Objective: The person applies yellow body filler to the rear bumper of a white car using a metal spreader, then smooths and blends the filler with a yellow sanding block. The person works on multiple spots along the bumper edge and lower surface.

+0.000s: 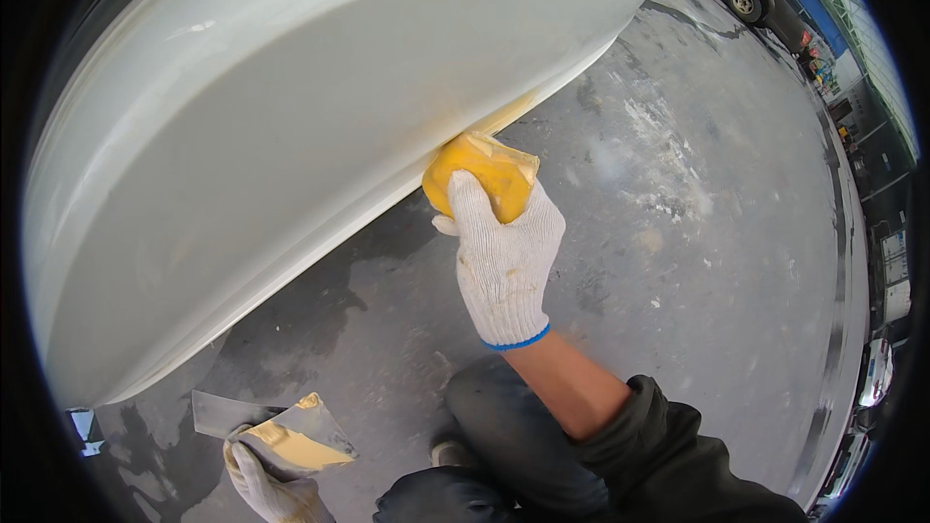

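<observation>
My right hand (509,266), in a white knit glove with a blue cuff, grips a yellow spreader (475,179) with its thumb across the face. The spreader lies against the lower edge of a white vehicle panel (320,126), where a strip of yellowish filler (509,114) shows. At the lower left my left hand (266,489), also gloved, is closed around thin flat plates (225,414). Pale yellow filler (300,446) is spread over the one on the right, with a dab at its top corner. Most of the left fingers are hidden behind the plates.
A grey, stained floor (697,261) spreads below and to the right of the panel. My bent knees (513,426) are close under my right forearm. A dark vehicle (746,0) stands at the far upper right, and shop items line the right rim.
</observation>
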Demonstrator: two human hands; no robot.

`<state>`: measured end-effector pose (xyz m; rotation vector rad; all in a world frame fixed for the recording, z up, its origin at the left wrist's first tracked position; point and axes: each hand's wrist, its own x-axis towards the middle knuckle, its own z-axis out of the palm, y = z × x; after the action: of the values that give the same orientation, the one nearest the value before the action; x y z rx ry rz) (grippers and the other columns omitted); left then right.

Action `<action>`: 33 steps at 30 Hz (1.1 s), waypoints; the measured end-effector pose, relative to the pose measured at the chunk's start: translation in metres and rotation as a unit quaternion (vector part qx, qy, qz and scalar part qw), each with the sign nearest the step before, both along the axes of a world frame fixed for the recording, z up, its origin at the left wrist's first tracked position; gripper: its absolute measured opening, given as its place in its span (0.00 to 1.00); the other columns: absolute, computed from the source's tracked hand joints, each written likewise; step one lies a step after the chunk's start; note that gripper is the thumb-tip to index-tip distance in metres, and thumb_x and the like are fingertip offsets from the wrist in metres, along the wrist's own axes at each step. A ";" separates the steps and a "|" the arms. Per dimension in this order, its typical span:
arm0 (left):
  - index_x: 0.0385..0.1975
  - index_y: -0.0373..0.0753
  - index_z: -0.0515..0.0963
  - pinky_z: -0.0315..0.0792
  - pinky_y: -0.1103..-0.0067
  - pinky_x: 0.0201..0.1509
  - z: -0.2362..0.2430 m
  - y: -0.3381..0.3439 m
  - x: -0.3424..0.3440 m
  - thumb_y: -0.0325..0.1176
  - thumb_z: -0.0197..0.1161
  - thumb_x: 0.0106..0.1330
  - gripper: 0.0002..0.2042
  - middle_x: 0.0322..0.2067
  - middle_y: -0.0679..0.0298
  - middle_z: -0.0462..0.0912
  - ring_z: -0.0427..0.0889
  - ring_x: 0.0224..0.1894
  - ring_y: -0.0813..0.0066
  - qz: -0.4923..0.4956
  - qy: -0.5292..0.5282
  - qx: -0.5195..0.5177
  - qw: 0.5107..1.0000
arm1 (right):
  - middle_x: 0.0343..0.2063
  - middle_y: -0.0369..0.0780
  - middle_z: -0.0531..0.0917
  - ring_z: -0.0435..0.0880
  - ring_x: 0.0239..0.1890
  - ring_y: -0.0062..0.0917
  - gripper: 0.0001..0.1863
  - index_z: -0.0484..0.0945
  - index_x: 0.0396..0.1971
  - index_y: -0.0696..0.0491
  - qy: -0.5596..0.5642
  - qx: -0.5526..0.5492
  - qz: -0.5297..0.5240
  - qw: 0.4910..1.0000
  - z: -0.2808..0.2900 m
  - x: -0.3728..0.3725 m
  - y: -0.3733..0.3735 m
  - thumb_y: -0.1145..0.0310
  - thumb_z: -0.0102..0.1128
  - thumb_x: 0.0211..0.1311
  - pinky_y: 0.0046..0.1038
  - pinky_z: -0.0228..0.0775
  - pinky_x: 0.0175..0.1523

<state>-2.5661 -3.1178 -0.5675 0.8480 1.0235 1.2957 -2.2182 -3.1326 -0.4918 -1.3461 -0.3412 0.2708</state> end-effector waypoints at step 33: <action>0.54 0.31 0.79 0.77 0.70 0.59 0.103 -0.049 0.082 0.40 0.60 0.78 0.17 0.53 0.55 0.84 0.82 0.54 0.65 0.060 0.159 -0.004 0.986 | 0.43 0.35 0.84 0.83 0.43 0.14 0.20 0.79 0.56 0.55 0.123 0.082 0.038 0.988 -0.018 0.105 -0.043 0.68 0.70 0.66 0.15 0.78 0.41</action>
<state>-2.4842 -3.1670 -0.4644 1.0216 1.3465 1.2803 -2.1136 -3.1755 -0.5101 -1.1242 -0.2032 0.4587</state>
